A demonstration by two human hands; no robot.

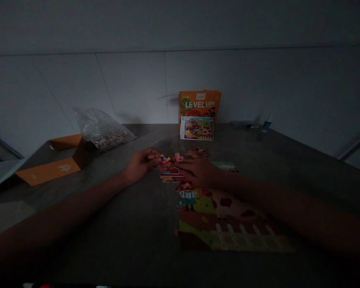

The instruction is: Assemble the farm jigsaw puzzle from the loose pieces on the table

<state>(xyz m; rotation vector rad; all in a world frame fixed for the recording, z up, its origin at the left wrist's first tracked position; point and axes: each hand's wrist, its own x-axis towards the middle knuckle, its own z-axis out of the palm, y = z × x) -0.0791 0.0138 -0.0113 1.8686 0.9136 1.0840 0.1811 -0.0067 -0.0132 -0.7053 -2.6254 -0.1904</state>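
A partly built farm jigsaw puzzle (228, 224) lies on the dark grey table (132, 232), with a white fence along its near edge and a figure in overalls at its left. My left hand (142, 163) pinches a colourful puzzle piece (164, 160) at the puzzle's upper left corner. My right hand (199, 170) lies palm down, fingers spread flat, on the upper part of the puzzle, right beside that piece. The scene is dim.
The orange puzzle box (199, 115) stands upright against the wall at the back. A clear plastic bag of loose pieces (103, 130) and an open orange box lid (58, 162) sit at the left. A small bottle (266, 125) stands at the back right.
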